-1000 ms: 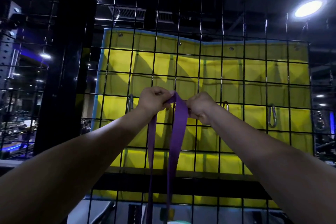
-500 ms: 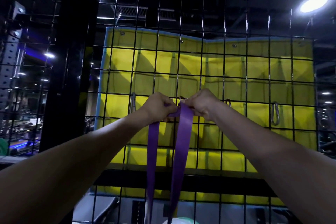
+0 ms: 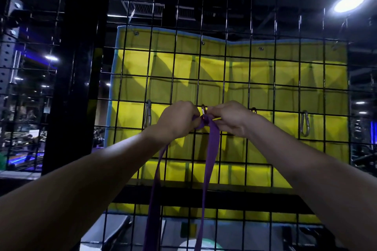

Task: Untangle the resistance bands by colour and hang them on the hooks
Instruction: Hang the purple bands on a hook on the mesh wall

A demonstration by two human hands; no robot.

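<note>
A purple resistance band (image 3: 210, 161) hangs in two strands down the black wire grid (image 3: 224, 67). Its top loop meets a carabiner hook (image 3: 204, 111) clipped to the grid, between my hands. My left hand (image 3: 177, 120) grips the band's top from the left. My right hand (image 3: 230, 117) pinches the band's top at the hook from the right. Whether the loop sits inside the hook is hidden by my fingers.
More carabiner hooks hang on the same grid row: one at the left (image 3: 148, 113), one partly behind my right wrist (image 3: 253, 110), one at the right (image 3: 305, 123). A yellow padded panel (image 3: 285, 87) stands behind the grid. A black post (image 3: 71, 67) rises at the left.
Both hands have kept hold of the band's top and brought it against the middle carabiner; the carabiner's top now shows between my hands.
</note>
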